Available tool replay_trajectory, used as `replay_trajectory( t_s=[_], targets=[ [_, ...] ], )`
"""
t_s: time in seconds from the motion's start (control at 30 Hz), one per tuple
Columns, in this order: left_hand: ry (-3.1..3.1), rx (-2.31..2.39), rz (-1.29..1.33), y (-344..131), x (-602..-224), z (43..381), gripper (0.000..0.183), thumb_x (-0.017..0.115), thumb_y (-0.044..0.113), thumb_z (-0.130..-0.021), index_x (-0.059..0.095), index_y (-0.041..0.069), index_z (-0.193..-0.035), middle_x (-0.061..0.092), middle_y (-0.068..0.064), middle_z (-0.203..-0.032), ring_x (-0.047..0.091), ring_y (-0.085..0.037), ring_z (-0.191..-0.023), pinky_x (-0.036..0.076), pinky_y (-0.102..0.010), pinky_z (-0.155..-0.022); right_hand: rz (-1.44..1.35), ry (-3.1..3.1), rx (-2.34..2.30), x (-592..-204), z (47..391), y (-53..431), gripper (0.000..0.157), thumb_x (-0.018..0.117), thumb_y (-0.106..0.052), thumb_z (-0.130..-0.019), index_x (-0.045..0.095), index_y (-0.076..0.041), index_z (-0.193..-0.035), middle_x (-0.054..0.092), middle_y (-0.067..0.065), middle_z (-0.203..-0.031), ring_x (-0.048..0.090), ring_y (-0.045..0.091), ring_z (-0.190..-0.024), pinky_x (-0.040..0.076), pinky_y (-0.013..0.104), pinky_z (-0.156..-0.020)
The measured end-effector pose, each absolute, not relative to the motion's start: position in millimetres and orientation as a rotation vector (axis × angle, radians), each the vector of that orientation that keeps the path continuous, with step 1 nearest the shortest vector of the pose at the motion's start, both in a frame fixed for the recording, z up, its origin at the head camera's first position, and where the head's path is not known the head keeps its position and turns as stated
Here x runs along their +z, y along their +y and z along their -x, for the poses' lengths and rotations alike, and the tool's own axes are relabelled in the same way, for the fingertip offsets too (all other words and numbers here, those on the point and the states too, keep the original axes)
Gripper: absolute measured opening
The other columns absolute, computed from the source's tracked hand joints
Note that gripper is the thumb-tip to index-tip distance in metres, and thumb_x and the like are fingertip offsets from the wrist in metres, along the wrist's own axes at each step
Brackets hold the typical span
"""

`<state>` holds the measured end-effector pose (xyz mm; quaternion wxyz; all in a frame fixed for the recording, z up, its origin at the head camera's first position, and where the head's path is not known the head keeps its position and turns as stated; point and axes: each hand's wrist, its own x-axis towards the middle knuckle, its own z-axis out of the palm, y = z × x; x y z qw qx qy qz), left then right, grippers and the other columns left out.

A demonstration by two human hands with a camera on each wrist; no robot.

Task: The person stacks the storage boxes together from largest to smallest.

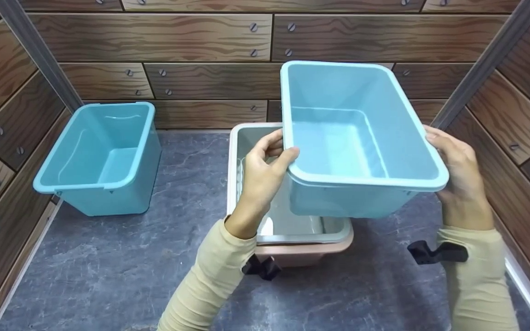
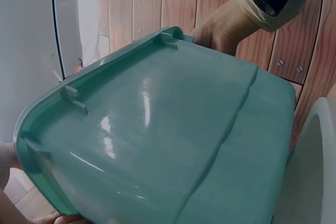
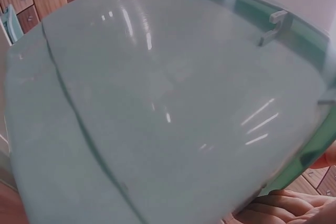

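Observation:
Both hands hold a light-blue plastic bin [image 1: 343, 202] in the air, tilted, with its inside facing the head camera. My left hand [image 1: 265, 172] pinches the left rim near the front corner, thumb over the edge. At the right rim, my right hand [image 1: 463, 179] grips the bin, its fingers partly hidden behind the wall. Below the lifted bin stands a grey bin [image 1: 302, 238], nested inside a pink bin [image 1: 292, 257]. Each wrist view is mostly filled by the outside of the held bin [image 2: 157, 119], with right-hand fingers [image 3: 289, 208] under its rim in the right one.
A second blue bin [image 1: 104, 202] stands upright on the floor at the left. Wood-patterned panels [image 1: 164, 39] enclose the dark grey floor [image 1: 191, 184] at the back and both sides. Black straps [image 1: 437, 253] are around both forearms.

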<state>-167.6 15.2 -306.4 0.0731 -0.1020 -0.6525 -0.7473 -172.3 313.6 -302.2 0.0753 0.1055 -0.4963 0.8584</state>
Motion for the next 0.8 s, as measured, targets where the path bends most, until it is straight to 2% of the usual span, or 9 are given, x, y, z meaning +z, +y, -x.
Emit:
replay_trajectory(
  t_s=[0.2, 0.8],
  targets=[
    [-1.935, -2.271, 0.300, 11, -305, 167, 0.049, 0.062, 0.008, -0.085, 0.052, -0.006, -0.131, 0.058, -0.022, -0.120, 0.053, -0.017, -0.098, 0.050, -0.021, -0.085, -0.315, -1.501, 2.572, -300, 172, 310, 0.032, 0.040, 0.001, -0.098, 0.070, 0.002, -0.107, 0.076, 0.012, -0.092, 0.073, 0.018, -0.075, 0.060, 0.025, -0.063],
    [-1.844, -2.312, 0.333, -1, -308, 165, 0.052, 0.060, 0.005, -0.085, 0.047, -0.011, -0.133, 0.055, -0.024, -0.120, 0.053, -0.017, -0.100, 0.048, -0.021, -0.089, -0.284, -1.529, 2.556, -295, 169, 297, 0.030, 0.043, 0.002, -0.096, 0.072, 0.000, -0.104, 0.077, 0.010, -0.086, 0.073, 0.016, -0.071, 0.060, 0.024, -0.061]
  ],
)
